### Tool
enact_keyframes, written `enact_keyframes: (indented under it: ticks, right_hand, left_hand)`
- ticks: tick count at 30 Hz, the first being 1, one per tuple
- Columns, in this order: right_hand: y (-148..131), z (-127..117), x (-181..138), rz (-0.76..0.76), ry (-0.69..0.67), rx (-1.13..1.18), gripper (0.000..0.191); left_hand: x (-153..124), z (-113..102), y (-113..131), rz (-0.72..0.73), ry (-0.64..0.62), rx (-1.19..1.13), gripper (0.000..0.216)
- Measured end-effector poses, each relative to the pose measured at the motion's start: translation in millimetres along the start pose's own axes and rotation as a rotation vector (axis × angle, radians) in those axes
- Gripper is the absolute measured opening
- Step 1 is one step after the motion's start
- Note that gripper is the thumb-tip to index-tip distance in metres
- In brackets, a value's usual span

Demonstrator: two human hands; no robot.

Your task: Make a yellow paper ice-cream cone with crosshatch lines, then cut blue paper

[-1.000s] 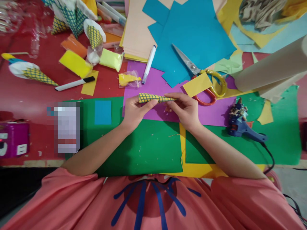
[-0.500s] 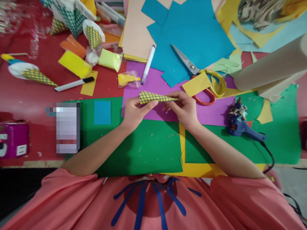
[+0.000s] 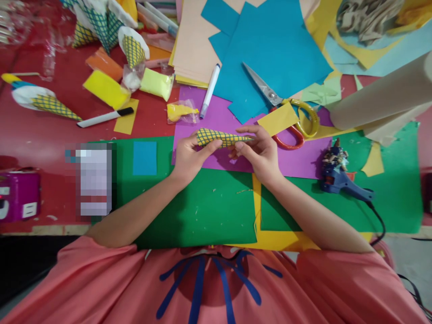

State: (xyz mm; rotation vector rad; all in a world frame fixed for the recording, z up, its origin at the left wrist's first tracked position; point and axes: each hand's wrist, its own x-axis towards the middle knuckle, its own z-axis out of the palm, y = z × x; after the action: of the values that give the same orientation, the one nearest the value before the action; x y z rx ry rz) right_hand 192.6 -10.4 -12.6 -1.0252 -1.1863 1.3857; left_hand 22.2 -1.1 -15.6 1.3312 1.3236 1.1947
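A small yellow paper cone with a dark grid pattern lies sideways between both hands, above a purple sheet. My left hand pinches the cone's wide end between thumb and fingers. My right hand grips the narrow tip end, with its index finger laid along the top. Both hands hover over a green sheet at the table's near edge.
Scissors with yellow and red handles lie on blue paper just beyond my right hand. A blue glue gun rests at the right. Markers, finished cones, clay packets and a beige paper roll crowd the red table.
The cone has turned slightly in my fingers, and my right index finger has lifted onto its top. Both hands stay in the same spot.
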Motion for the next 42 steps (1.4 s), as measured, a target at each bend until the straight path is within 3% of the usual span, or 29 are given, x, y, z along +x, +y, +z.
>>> enact_keyframes:
  ticks: [4,9,14,20,26,31,33,35,38,42]
  right_hand:
    - [2.4,-6.1,-0.2,-0.154,-0.035,-0.261,0.040]
    - [-0.3,-8.2,1.2,-0.216,-0.048,-0.454,0.022]
    - [1.7,-7.2,3.5,-0.132,0.027,-0.344,0.021]
    - [4.4,-8.4,7.4,-0.079,0.087,-0.172,0.022]
    - [2.4,-8.0,7.6,-0.028,0.089,-0.127,0.023]
    - [1.1,-8.7,8.4,-0.001,0.092,-0.110,0.023]
    - [0.4,-8.9,8.2,0.007,0.095,-0.128,0.024]
    - [-0.2,-8.9,7.6,0.004,0.088,-0.143,0.025]
    - [-0.2,-9.1,6.5,-0.017,0.066,-0.153,0.023]
    - [2.1,-10.6,6.4,-0.015,0.048,-0.176,0.023]
  left_hand:
    - [1.1,-0.3,1.1,-0.071,-0.030,-0.071,0.019]
    - [0.9,-2.7,1.2,-0.060,-0.100,0.010,0.023]
    - [3.3,-4.1,-3.0,0.012,-0.115,-0.040,0.029]
    - [10.5,-10.2,-8.4,0.294,-0.060,0.142,0.025]
    - [11.1,-10.3,-4.8,0.335,-0.142,0.114,0.026]
    - [8.7,-11.9,-2.4,0.427,0.014,0.112,0.024]
    - [8.0,-13.7,-1.1,0.464,0.007,0.167,0.033]
    - [7.7,-15.1,0.6,0.468,-0.054,0.198,0.038]
    - [7.9,-15.6,2.7,0.418,-0.127,0.204,0.027]
    - [7.8,-14.0,2.5,0.263,-0.151,0.132,0.022]
